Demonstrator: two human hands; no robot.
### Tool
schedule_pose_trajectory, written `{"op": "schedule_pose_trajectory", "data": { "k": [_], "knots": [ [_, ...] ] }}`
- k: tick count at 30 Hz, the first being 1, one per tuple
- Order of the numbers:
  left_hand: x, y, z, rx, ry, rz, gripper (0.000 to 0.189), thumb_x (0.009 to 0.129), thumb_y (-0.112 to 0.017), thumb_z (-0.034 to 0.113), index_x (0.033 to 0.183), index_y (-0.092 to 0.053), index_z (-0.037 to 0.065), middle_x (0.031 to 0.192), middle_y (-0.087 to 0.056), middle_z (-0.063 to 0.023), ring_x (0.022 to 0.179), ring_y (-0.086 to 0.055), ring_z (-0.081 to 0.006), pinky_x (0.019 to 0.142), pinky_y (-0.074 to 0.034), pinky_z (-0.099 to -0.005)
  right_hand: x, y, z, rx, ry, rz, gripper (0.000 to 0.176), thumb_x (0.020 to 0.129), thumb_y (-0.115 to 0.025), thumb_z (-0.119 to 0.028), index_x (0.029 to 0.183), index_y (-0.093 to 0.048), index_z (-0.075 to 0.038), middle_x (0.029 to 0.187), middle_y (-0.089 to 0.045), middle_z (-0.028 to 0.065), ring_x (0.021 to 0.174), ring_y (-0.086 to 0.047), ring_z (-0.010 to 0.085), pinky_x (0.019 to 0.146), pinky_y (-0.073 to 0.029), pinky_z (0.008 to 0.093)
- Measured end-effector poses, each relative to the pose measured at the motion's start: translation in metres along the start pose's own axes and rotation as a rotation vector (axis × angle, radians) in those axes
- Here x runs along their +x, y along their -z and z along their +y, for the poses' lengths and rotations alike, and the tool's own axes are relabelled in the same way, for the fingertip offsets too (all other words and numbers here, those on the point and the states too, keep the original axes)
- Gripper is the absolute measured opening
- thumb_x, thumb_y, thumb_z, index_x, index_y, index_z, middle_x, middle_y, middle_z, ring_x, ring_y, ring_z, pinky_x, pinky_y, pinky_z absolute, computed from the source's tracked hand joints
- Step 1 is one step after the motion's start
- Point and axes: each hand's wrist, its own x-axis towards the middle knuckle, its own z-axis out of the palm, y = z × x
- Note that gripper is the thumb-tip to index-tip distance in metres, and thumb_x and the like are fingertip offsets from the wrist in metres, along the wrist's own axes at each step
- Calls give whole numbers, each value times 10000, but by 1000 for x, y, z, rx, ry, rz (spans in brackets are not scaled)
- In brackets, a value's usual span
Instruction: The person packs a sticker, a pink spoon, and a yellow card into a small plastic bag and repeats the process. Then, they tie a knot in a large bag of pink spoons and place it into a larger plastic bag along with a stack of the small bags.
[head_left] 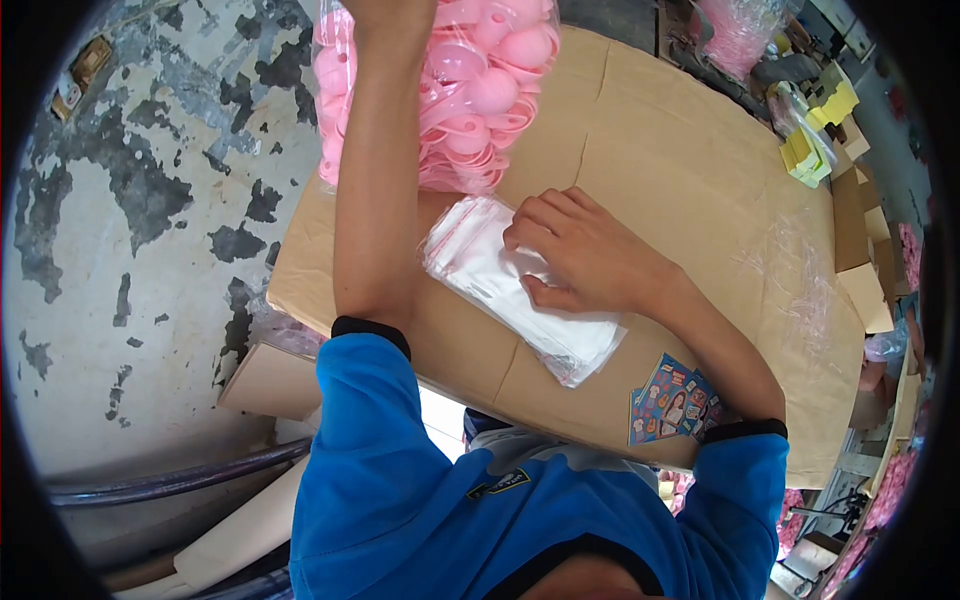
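Observation:
My left arm reaches up over a clear bag of pink plastic spoon-like pieces [490, 92]. Only the base of my left hand [395, 12] shows at the top edge; its fingers are out of frame. My right hand [580, 252] rests on a stack of clear plastic sleeves [475, 250], fingers loosely bent, with a gap between thumb and fingers. Printed cards with a cartoon figure [665, 405] lie near the table's front edge, partly beneath my right forearm.
Brown cardboard [690, 160] covers the table. Thin clear plastic scraps [805, 290] lie at its right. Beyond that side are open cardboard boxes [855, 225] and yellow items [805, 155]. A peeling wall [160, 300] is on the left, with dark tubes [180, 482] below.

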Motion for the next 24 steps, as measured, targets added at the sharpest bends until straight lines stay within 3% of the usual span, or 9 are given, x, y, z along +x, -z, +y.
{"op": "schedule_pose_trajectory", "data": {
  "k": [5, 7, 10, 13, 16, 18, 21, 22, 24],
  "knots": [
    [-3, -2, -5, -8, 50, 40, 304, 1061, -457, 212, 799, -469, 59, 707, -356, 58, 628, -284, -32, 548, -251, -217, -2, 5, 8, 9, -125, 107, 334, 788, -724, -151, 1066, -558, -69, 1087, -551, 113, 1043, -542, 282, 866, -455, 384],
    [-4, -6, -1, -48, -94, 68, 282, 1058, -455, 180, 802, -470, 61, 715, -367, 51, 625, -291, -41, 554, -272, -222, -1, 7, 13, 84, -179, 189, 366, 802, -739, -131, 1109, -551, -65, 1111, -556, 103, 1051, -554, 252, 823, -474, 375],
    [-20, -29, 4, -176, -292, 73, 236, 1046, -471, 149, 833, -495, 50, 728, -423, 29, 613, -336, -76, 570, -317, -236, 6, 19, 12, 230, -347, 534, 479, 829, -751, -117, 1234, -500, -69, 1160, -554, 68, 1044, -571, 202, 777, -497, 349],
    [-64, -46, 13, -195, -376, -186, 155, 1027, -517, 173, 964, -534, 33, 811, -535, -37, 660, -461, -169, 632, -398, -271, 9, 40, 25, 277, -381, 797, 835, 792, -817, -230, 1442, -319, -69, 1212, -520, 124, 981, -561, 218, 688, -531, 313],
    [-94, -55, 24, -225, -448, -495, 140, 930, -594, 196, 1001, -567, 78, 882, -601, -54, 737, -569, -197, 672, -462, -300, -4, 63, 50, 299, -400, 760, 942, 779, -824, -162, 1491, -214, -62, 1258, -505, 121, 991, -572, 211, 702, -539, 300],
    [-108, -64, 42, -157, -451, -465, 86, 757, -687, 149, 829, -639, 148, 771, -613, 35, 685, -585, -128, 608, -461, -301, -19, 70, 74, 396, -368, 769, 834, 801, -788, -100, 1459, -280, -30, 1275, -517, 136, 1048, -575, 201, 741, -543, 293],
    [-104, -57, 55, -159, -437, -693, 147, 742, -711, 140, 828, -597, 109, 754, -573, 29, 656, -549, -121, 657, -435, -283, -37, 85, 81, 316, -434, 680, 585, 866, -692, -87, 1369, -408, 9, 1290, -525, 150, 1132, -564, 202, 824, -518, 319],
    [-112, -60, 58, -80, -411, -704, 212, 639, -697, 197, 827, -606, 165, 767, -596, 38, 717, -591, -156, 661, -451, -308, -44, 92, 85, 220, -451, 621, 499, 900, -649, -113, 1333, -443, 21, 1275, -526, 146, 1154, -554, 208, 885, -494, 334],
    [-123, -62, 59, -51, -439, -794, 165, 684, -678, 175, 836, -614, 168, 755, -587, 43, 713, -591, -147, 660, -448, -299, -49, 93, 86, 81, -500, 564, 425, 940, -599, -151, 1301, -477, 37, 1261, -527, 150, 1182, -541, 226, 952, -467, 356]
  ]
}}
